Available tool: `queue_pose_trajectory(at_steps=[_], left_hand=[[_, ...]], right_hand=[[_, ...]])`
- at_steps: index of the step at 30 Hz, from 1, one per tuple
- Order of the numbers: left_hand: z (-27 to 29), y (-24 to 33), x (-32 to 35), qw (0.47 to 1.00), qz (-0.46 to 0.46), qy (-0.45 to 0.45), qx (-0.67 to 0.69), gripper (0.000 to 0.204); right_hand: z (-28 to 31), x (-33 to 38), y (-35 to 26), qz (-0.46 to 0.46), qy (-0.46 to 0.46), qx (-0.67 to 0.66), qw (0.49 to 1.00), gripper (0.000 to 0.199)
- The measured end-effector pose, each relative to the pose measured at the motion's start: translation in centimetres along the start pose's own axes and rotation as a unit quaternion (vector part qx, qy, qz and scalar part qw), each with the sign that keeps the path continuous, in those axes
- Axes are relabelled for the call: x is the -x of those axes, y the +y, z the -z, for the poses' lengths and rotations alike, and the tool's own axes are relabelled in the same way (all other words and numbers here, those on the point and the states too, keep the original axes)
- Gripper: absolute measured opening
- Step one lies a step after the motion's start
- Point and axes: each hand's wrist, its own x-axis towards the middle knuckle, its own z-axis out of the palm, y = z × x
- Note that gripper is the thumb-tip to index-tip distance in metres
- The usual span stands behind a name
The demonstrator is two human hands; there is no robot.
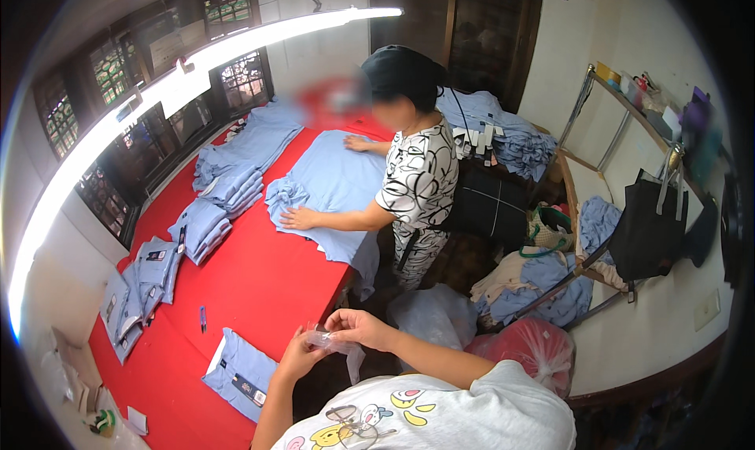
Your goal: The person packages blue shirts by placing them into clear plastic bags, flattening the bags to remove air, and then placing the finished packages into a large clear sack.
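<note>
Between my two hands is a clear plastic bag, held over the near right edge of the red table. My left hand pinches one side of it, and the fingers of my right hand close on the other side near its top. Just left of my left forearm lies a folded light blue shirt with a dark tag and a white backing showing at its edge. A blue pen rests on the red cloth beyond that shirt.
Folded blue shirts line the window side of the red table. Across it, a co-worker spreads a blue shirt with both hands. Plastic bags and a clothes heap lie on the floor at right. A tube light hangs above.
</note>
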Motion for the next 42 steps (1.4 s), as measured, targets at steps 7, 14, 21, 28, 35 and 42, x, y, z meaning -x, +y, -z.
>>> queue_pose_trajectory(at_steps=[7,14,21,28,35,42], left_hand=[[-2.8,-1.7,2.1,0.960,0.097,0.031,0.261,0.025],[-2.8,0.8,4.6,0.924,0.153,0.059,0.345,0.027],[-1.3,3.5,5.3,0.960,0.182,0.104,0.186,0.030],[-0.3,4.5,7.0,0.944,0.202,0.123,0.229,0.025],[-0.6,5.6,8.1,0.940,0.232,0.139,0.209,0.026],[0.0,2.7,12.0,0.924,0.316,0.116,0.184,0.034]], right_hand=[[2.0,1.9,1.8,-0.100,0.104,-0.036,0.989,0.017],[-0.4,0.5,1.9,-0.019,0.171,0.041,0.984,0.017],[-0.4,-1.1,-1.1,0.265,0.179,0.395,0.861,0.013],[-0.5,-2.3,-2.2,0.183,0.176,0.325,0.911,0.019],[-0.4,-3.0,-2.9,0.157,0.161,0.262,0.938,0.019],[4.0,-4.0,-6.5,0.153,0.105,0.198,0.963,0.025]])
